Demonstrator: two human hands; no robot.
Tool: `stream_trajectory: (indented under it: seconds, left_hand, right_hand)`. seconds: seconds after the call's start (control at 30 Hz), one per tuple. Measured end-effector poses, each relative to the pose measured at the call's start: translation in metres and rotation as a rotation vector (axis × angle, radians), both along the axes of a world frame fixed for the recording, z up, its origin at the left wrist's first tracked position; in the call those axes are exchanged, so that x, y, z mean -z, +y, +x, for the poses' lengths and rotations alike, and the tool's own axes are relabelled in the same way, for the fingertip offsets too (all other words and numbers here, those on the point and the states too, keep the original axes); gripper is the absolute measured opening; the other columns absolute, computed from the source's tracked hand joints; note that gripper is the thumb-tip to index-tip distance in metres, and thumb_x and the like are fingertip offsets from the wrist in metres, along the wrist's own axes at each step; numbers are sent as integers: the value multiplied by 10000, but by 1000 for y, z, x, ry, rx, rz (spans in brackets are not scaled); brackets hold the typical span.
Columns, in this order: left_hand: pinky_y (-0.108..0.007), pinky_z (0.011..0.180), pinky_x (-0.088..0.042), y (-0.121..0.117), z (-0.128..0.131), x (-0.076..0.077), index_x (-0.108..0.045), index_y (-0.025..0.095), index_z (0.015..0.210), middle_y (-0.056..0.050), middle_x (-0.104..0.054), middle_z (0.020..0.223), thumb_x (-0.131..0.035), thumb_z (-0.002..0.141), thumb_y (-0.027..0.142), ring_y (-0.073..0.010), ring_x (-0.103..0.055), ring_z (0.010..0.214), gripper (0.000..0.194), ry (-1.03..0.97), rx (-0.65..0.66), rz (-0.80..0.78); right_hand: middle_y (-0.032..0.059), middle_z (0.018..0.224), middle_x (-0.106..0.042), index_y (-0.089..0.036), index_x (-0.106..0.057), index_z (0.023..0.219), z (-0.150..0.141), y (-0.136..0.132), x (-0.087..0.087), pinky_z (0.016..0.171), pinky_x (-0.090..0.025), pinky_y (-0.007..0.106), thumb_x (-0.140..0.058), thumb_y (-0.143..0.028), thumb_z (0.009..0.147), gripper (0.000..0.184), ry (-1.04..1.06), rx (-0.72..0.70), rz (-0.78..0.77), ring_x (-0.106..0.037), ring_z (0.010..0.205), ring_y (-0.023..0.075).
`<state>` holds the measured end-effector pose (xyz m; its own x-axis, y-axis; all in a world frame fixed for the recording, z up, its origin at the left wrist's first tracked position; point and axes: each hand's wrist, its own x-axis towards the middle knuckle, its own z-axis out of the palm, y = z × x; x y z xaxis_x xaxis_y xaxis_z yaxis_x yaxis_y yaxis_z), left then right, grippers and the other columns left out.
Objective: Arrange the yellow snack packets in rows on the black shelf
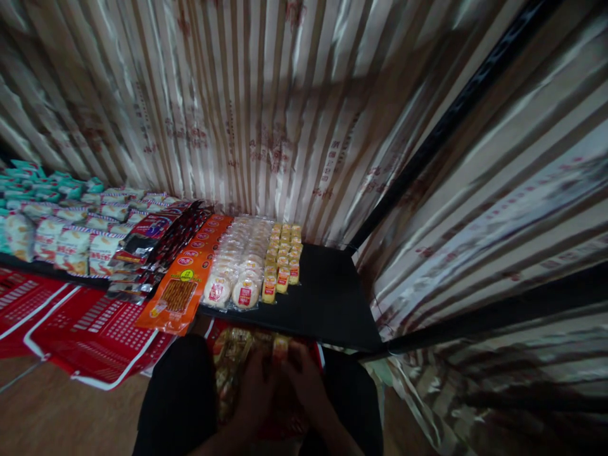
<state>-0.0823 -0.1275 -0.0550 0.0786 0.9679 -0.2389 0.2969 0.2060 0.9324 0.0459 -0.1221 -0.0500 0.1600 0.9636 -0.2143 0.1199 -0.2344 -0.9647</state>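
My left hand (258,382) and my right hand (300,370) reach down between my knees into a red basket (319,354). A small yellow wrapped cake (280,347) with an orange label is at the fingertips of my right hand, which are closed on it. My left hand is beside it, its fingers dim and partly hidden. More shiny wrapped snacks (228,354) lie in the basket to the left. On the black shelf (332,285) ahead, similar small yellow cakes (283,259) stand in short rows, next to clear-wrapped round white pastries (244,291).
Left along the shelf are an orange snack bag (187,272), dark stacked packets (152,237), white bags (73,247) and teal packets (42,183). Red baskets (102,335) with white handles sit below. Striped curtain (266,114) and black poles (427,142) enclose the shelf.
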Motion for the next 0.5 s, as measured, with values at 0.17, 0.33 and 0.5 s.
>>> stream_trajectory:
  seconds: [0.17, 0.33, 0.5]
  left_hand:
    - [-275, 894, -438, 34, 27, -43, -584, 204, 1012, -58, -623, 1043, -394, 787, 191, -182, -564, 992, 295, 146, 77, 127]
    - [-206, 945, -399, 70, 65, -71, -517, 168, 1215, -79, -566, 1146, -385, 800, 118, -153, -544, 1051, 438, 288, 122, 136]
    - [-209, 1052, -308, 105, 112, -78, -390, 98, 1329, -107, -464, 1335, -329, 846, 107, -146, -428, 1231, 487, 232, 72, 166]
  right_hand:
    - [54, 830, -680, -202, -529, 947, 24, 28, -31, 712, -530, 333, -660, -375, 637, 379, 147, 105, 62, -656, 762, 205]
    - [45, 802, -649, -191, -531, 963, 52, 67, -39, 690, -528, 304, -666, -377, 610, 422, 73, 235, 200, -626, 727, 173]
    - [60, 848, -656, -184, -544, 944, 79, 115, -43, 740, -524, 327, -641, -377, 617, 392, 32, 281, 281, -632, 763, 180]
